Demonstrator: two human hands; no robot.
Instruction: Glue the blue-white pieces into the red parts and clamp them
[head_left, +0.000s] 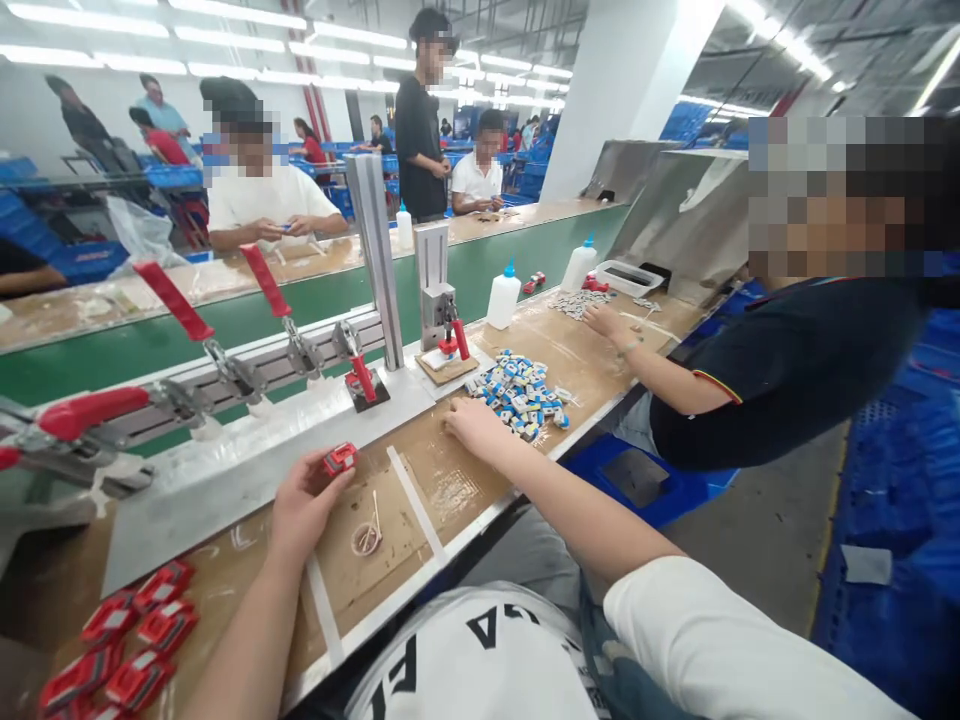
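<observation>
My left hand [304, 505] holds a small red plastic casing [340, 458] between thumb and fingers, above the bench. My right hand [480, 428] is at the near left edge of a heap of small blue-and-white plastic pieces [517, 390]. Its fingers are curled downward, and whatever may be in them is hidden. Between my hands, a small round dish [366, 539] with a thin stick in it sits on a brown board. Several more red casings [161, 625] lie at the lower left of the bench.
Toggle clamps with red handles [174, 300] line the back of the bench. A small clamp press [448, 345] and a white bottle with a blue tip [504, 297] stand behind the heap. On the right, a co-worker's hand [606, 325] touches grey parts [579, 305]. Other people sit beyond.
</observation>
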